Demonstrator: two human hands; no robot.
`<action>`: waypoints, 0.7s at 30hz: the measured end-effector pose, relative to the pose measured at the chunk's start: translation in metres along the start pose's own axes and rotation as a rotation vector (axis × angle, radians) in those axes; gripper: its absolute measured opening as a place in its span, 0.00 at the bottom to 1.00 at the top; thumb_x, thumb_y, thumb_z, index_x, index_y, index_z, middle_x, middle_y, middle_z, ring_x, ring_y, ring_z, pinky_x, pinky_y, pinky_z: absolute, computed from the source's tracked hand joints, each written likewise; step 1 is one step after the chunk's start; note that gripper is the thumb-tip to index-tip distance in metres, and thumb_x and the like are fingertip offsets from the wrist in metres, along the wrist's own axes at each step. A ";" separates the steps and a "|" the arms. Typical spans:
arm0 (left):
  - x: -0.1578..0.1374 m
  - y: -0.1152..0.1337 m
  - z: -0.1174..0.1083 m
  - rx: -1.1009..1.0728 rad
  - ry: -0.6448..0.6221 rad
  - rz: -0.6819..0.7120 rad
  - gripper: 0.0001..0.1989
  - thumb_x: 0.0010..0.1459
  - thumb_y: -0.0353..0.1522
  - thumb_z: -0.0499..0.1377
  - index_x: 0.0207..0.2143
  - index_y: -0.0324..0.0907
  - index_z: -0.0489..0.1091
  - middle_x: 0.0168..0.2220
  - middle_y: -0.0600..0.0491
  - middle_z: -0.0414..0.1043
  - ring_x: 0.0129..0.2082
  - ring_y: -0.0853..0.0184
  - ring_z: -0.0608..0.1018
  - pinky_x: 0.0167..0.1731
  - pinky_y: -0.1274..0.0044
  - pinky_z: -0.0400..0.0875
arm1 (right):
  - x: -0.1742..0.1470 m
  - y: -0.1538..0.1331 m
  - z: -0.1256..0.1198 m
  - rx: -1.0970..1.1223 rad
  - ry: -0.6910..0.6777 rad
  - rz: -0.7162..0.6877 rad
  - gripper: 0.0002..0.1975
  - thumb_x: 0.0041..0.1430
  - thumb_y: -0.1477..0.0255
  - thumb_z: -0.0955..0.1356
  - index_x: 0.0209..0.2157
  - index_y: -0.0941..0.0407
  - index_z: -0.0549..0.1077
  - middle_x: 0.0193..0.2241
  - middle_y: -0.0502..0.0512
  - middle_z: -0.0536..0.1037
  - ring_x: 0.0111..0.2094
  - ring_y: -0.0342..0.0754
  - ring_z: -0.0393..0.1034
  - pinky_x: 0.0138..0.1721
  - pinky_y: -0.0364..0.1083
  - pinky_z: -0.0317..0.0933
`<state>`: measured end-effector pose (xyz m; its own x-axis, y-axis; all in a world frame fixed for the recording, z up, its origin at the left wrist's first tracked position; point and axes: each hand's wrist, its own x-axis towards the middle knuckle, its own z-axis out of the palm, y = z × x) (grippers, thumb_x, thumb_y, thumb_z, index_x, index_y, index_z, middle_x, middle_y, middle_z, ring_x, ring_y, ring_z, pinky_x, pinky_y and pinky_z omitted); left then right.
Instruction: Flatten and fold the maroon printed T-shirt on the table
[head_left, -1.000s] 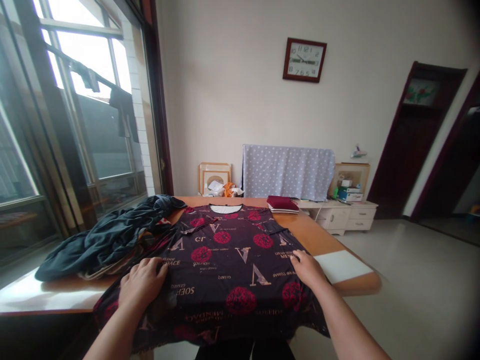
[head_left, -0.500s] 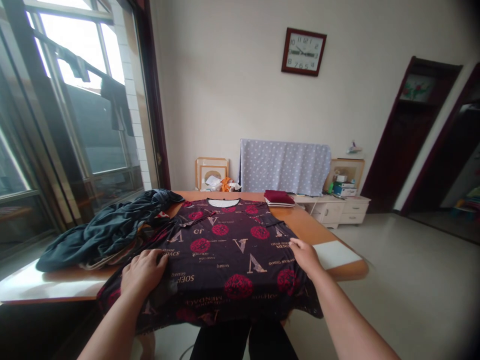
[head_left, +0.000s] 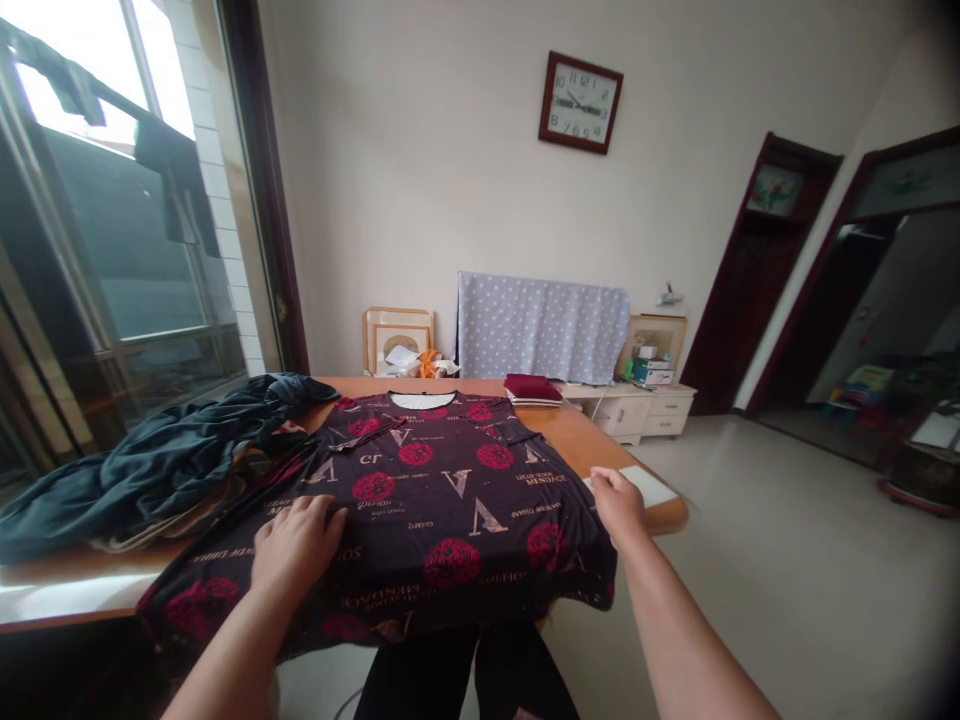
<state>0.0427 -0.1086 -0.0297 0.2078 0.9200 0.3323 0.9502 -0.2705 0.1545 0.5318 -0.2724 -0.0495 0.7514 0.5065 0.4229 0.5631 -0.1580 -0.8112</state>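
Dark fabric patterned with maroon medallions and pale lettering is covering much of the lower center of the frame: one shirt [head_left: 420, 525], lying spread on one wooden table [head_left: 596, 440]. Its single round neckline [head_left: 422, 400] is pointing toward the far wall, at the top of the frame, while its hem is hanging over the near edge of the table. The long axis is running away from the person, roughly up and down the frame.

Two bare hands are working at the cloth. At lower left, the left hand [head_left: 300, 540] is resting palm down on the shirt, loosely open, its fingers spreading slightly and grasping nothing. At right of center, the right hand [head_left: 619, 505] is bending its fingers inward at the shirt's side edge; how far it is closing, and whether it is gripping cloth, cannot be told.

One heap of dark clothes [head_left: 172, 460] is lying at left, just beside the shirt. One folded stack [head_left: 531, 388], maroon on top, is sitting beyond it, near the neckline. One white sheet [head_left: 656, 487] is lying near the right hand. One clock [head_left: 581, 103] is hanging at upper center.
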 end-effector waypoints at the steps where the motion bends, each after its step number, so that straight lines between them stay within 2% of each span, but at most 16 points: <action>1: -0.004 0.011 0.001 -0.016 0.011 0.047 0.25 0.66 0.49 0.45 0.51 0.46 0.72 0.54 0.45 0.72 0.54 0.49 0.72 0.52 0.59 0.62 | -0.003 0.000 -0.004 -0.013 0.014 0.014 0.21 0.57 0.58 0.63 0.43 0.53 0.79 0.36 0.57 0.83 0.40 0.56 0.77 0.40 0.49 0.69; 6: -0.022 0.062 0.008 -0.095 0.071 0.230 0.24 0.67 0.48 0.47 0.52 0.46 0.71 0.54 0.47 0.73 0.54 0.54 0.72 0.55 0.63 0.61 | -0.028 0.003 -0.014 -0.081 0.019 0.051 0.21 0.59 0.53 0.62 0.39 0.54 0.76 0.32 0.56 0.81 0.34 0.55 0.75 0.36 0.48 0.65; 9: -0.028 0.082 0.013 -0.125 0.080 0.316 0.25 0.67 0.49 0.47 0.55 0.46 0.70 0.57 0.47 0.71 0.58 0.55 0.70 0.57 0.64 0.60 | -0.041 0.010 -0.016 -0.094 0.016 0.075 0.21 0.59 0.52 0.62 0.37 0.54 0.75 0.31 0.56 0.81 0.32 0.54 0.74 0.34 0.47 0.64; 15: -0.028 0.091 0.023 -0.100 0.059 0.315 0.30 0.65 0.53 0.47 0.58 0.45 0.69 0.61 0.45 0.68 0.62 0.52 0.67 0.58 0.62 0.58 | -0.045 0.023 -0.029 -0.214 0.012 0.147 0.19 0.60 0.54 0.61 0.34 0.52 0.74 0.28 0.55 0.80 0.31 0.53 0.73 0.32 0.46 0.60; 21: -0.027 0.091 0.024 -0.115 0.047 0.314 0.30 0.65 0.53 0.47 0.57 0.46 0.69 0.60 0.46 0.69 0.61 0.52 0.68 0.59 0.61 0.57 | -0.045 0.029 -0.041 -0.352 -0.164 0.199 0.18 0.58 0.52 0.64 0.30 0.52 0.72 0.25 0.52 0.79 0.29 0.51 0.72 0.29 0.44 0.56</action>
<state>0.1291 -0.1515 -0.0465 0.4730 0.7734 0.4221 0.8086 -0.5713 0.1407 0.5281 -0.3345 -0.0758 0.8086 0.5603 0.1795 0.5169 -0.5310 -0.6714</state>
